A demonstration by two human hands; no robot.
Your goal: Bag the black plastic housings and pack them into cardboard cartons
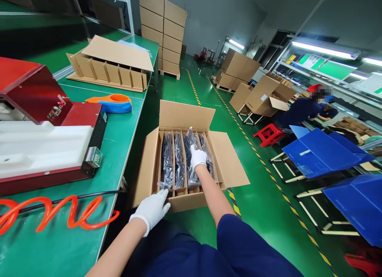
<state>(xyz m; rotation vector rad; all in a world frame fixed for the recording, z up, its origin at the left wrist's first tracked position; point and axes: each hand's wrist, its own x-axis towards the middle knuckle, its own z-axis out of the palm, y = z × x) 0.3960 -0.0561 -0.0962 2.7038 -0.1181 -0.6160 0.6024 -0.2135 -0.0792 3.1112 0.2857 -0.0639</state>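
1. The left hand (152,208), in a white glove, is resting with fingers loosely spread on the near rim of the open brown cardboard carton (147,171); it is touching the rim rather than closing round anything.
2. The right hand (198,157), also white-gloved, is reaching into the carton and curling its fingers over the top of a black item wrapped in clear plastic (190,157), in the third slot from the left; how firmly it is gripping cannot be told.
3. The carton is sitting on the green floor at twelve o'clock from the person, flaps folded outward, with cardboard dividers forming narrow slots.
4. More black plastic-wrapped items (167,161) are standing in the slots to the left and right of the one under the right hand.
5. At nine o'clock, a green workbench (89,245) is carrying a red and white machine (44,149), with a coiled orange hose (53,213) lying nearer.
6. At ten o'clock, an orange and blue tape dispenser (112,103) is lying on the bench, and beyond it a flat cardboard divider set (110,68).
7. At two o'clock, a co-worker in dark blue (301,112) is bending near a red plastic stool (270,134); blue corrugated plastic sheets (325,151) are lying at three o'clock.
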